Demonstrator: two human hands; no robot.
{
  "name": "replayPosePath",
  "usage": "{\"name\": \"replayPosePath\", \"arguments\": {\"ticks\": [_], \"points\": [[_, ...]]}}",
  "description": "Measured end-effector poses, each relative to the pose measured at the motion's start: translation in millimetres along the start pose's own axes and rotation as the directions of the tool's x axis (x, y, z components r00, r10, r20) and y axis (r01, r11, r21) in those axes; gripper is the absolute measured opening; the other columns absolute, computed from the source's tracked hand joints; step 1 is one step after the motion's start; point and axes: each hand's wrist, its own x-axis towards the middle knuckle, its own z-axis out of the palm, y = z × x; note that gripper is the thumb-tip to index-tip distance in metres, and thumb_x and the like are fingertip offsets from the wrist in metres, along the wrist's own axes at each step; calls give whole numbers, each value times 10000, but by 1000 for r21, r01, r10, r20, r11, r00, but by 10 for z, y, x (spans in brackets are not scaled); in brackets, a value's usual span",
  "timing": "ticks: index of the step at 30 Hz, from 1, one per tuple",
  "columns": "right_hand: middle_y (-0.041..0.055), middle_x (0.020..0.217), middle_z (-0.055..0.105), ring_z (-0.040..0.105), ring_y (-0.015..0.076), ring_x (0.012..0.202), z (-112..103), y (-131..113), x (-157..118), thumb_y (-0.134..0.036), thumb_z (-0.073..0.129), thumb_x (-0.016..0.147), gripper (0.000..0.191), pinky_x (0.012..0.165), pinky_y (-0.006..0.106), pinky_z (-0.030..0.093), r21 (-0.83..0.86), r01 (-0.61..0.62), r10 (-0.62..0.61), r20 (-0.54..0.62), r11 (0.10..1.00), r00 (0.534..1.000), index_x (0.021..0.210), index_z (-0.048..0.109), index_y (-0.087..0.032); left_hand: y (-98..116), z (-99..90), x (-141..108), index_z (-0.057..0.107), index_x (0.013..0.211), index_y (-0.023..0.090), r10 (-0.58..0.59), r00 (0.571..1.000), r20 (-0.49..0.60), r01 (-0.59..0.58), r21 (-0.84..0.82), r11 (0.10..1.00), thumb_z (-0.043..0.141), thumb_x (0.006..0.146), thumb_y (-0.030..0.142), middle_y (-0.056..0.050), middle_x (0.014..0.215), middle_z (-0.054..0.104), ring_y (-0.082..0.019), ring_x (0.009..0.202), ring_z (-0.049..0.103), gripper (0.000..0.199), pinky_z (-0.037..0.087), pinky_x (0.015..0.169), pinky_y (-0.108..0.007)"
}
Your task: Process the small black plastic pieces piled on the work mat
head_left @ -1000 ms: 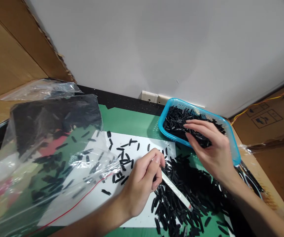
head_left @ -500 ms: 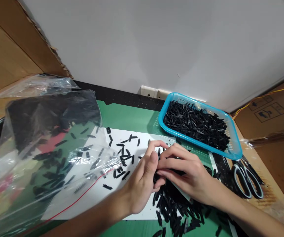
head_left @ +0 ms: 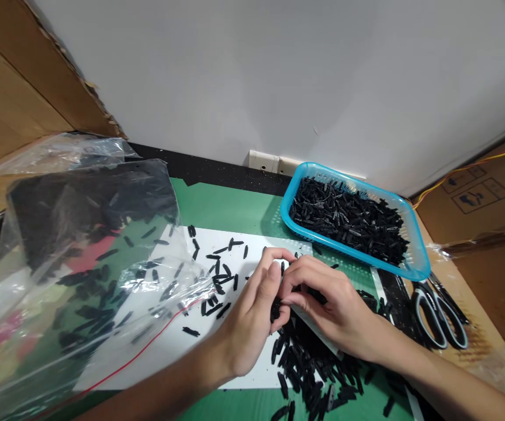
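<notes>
My left hand point(head_left: 259, 307) is curled closed over the white paper point(head_left: 151, 362), with small black pieces point(head_left: 276, 309) partly showing inside its fingers. Against it, my right hand point(head_left: 322, 298) has its thumb and fingers pinched together at the left fingertips; whatever it grips is mostly hidden. Loose black strip-like pieces point(head_left: 300, 365) lie heaped under and in front of my right hand. More short black pieces point(head_left: 224, 278) are scattered on the paper left of my hands.
A blue plastic basket point(head_left: 285, 204) full of similar black pieces stands at the back right. Scissors point(head_left: 439, 318) lie beside it. A clear zip bag point(head_left: 90, 280) holding black pieces covers the left side. Cardboard boxes point(head_left: 484, 196) flank the green mat point(head_left: 226, 202).
My right hand's fingers have lifted and bent slightly at the left fingertips, showing more of the black pieces in my left hand. The rest looks the same.
</notes>
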Motion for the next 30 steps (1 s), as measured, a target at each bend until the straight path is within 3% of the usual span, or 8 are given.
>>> {"name": "replayPosePath", "arguments": {"ticks": [7,11,15,19,22,26,30], "points": [[45,961,663,631,210,895,-6,-27,-10,-279,600,1126,137,846,344,522,37,-61,65,-123,997,990,1009,654,-232,41,12,30,480,1205,278,-3,1000,-23,2,-22,1000,363,1125,671,128,547,403,-107,448,302,418,249,459,-205],[44,984,665,622,192,878,-39,-11,3,-351,630,1115,179,781,305,527,182,-181,218,-203,966,955,991,671,-228,71,23,44,497,992,249,21,999,-24,-22,-33,999,404,1141,591,126,493,366,-94,429,274,385,232,447,-199],[8,922,641,581,136,708,-68,16,64,-473,778,1014,287,638,257,516,427,-290,381,-144,856,913,945,685,-210,74,10,49,483,888,233,39,999,21,-38,-77,996,483,1134,537,124,517,364,-74,437,252,391,237,438,-190],[-16,808,619,570,129,660,-66,27,99,-503,832,960,339,582,239,529,569,-316,425,-66,759,903,912,680,-204,50,6,55,464,857,231,76,997,9,-76,-56,996,519,1130,521,121,543,372,-66,458,270,402,259,445,-172],[0,868,655,601,137,723,-51,20,71,-457,803,997,272,612,236,534,549,-296,409,-92,782,908,979,688,-212,39,15,67,452,839,232,78,997,-22,-79,-42,996,516,1131,530,120,543,371,-65,460,278,422,253,441,-167],[18,974,690,649,159,854,-44,-17,29,-403,718,1063,175,740,269,526,345,-272,345,-172,898,923,1062,696,-230,39,28,83,431,826,237,78,996,-45,-80,-53,995,531,1125,532,123,539,367,-63,449,291,432,263,438,-173],[18,904,696,623,172,826,-45,-44,24,-412,635,1098,247,740,295,478,177,-337,357,-96,925,929,967,706,-215,38,36,82,455,832,231,82,995,-56,-83,-4,997,522,1130,522,120,528,375,-64,450,305,422,270,444,-176]]}}
